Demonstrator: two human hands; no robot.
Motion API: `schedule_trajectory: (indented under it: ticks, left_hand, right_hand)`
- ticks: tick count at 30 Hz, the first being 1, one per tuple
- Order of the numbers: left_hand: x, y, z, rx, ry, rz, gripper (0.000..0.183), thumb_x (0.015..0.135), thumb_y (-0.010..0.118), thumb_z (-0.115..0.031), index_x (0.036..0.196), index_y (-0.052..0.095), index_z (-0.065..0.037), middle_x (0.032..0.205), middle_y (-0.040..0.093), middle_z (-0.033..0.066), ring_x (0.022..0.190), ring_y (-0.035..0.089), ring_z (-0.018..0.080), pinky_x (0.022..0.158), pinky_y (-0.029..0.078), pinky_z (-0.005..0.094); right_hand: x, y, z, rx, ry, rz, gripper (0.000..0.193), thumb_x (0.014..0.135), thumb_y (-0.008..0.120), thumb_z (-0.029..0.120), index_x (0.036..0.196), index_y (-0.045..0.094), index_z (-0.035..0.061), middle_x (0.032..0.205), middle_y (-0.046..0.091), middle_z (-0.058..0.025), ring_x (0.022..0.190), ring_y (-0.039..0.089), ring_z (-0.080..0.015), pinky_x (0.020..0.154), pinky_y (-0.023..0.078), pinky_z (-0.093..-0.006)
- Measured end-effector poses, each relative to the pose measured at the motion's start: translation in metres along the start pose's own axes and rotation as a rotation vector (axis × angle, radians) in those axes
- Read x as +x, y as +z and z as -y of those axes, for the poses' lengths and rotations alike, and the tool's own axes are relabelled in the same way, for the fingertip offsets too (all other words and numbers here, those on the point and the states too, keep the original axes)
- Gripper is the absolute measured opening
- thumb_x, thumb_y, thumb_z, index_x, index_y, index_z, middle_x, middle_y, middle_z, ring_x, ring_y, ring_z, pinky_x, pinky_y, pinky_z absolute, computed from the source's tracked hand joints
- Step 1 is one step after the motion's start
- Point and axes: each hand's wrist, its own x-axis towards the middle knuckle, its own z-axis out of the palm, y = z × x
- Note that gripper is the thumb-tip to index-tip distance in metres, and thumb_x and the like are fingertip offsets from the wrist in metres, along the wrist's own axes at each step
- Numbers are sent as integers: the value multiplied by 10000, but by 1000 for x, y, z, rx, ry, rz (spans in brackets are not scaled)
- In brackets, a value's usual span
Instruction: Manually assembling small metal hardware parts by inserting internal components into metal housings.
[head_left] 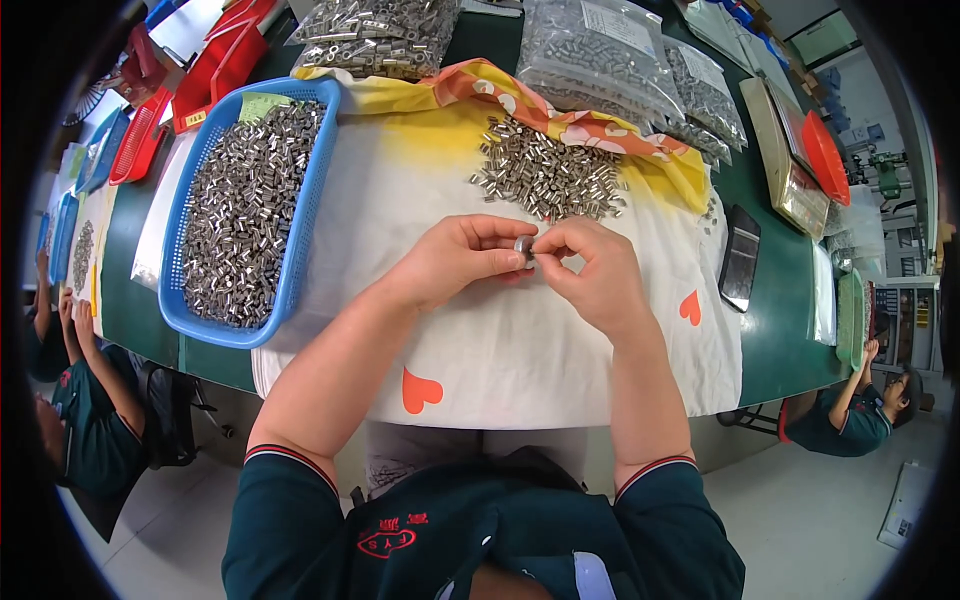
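Over the white cloth point(520, 350), my left hand point(455, 258) holds a small, round, shiny metal piece point(523, 246) between thumb and fingers. My right hand point(598, 268) meets it from the right, with thumb and index finger pinched at the piece's edge. Whether a smaller part sits in that right pinch is hidden. Just beyond both hands lies a loose pile of short metal cylinders point(550, 172). To the left, a blue plastic basket point(314, 200) is filled with many similar metal cylinders point(245, 215).
Clear bags of metal parts point(370, 40) and more bags point(600, 65) line the back, behind a bunched yellow-orange cloth point(480, 82). A black phone point(740, 258) lies right. Red trays point(215, 80) stand far left. Co-workers sit on the left point(95, 410) and right point(850, 415).
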Motion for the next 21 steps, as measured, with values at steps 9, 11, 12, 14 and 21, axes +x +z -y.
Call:
schedule_trajectory:
  ticks: [9,11,12,14,21]
  left_hand:
    - [-1,8,4,507,36,-170,311,761,653,-63,1062,588,-15,841,594,-11,734,523,33,667,443,186]
    - [-1,9,2,430,44,-129,318,749,658,-54,1058,591,-20,800,564,-26,713,500,27,644,428,181]
    - [-1,8,3,431,44,-127,318,749,658,-54,1058,591,-20,800,564,-26,713,500,27,644,428,181]
    - [0,5,6,346,29,-50,308,751,651,-45,1051,591,-12,792,543,-33,709,493,27,641,428,181]
    - [0,3,4,328,19,35,327,782,600,-3,1102,534,-3,939,580,-2,835,533,51,760,440,206]
  right_hand:
    - [-4,1,-2,-156,-9,48,45,697,590,35,725,562,16,685,558,-86,613,542,-213,555,440,-312]
    - [-2,-1,-5,-95,29,54,56,698,600,41,720,557,12,667,560,-72,588,538,-191,543,436,-303]
    - [0,-3,-8,28,122,104,73,701,613,50,712,554,10,648,557,-48,573,525,-157,534,429,-290]
    - [4,-8,-11,149,217,151,91,703,626,58,705,550,8,628,554,-24,558,512,-123,525,422,-277]
    - [9,-17,-26,269,319,177,82,718,639,53,767,583,19,669,563,15,622,498,-57,559,414,-214]
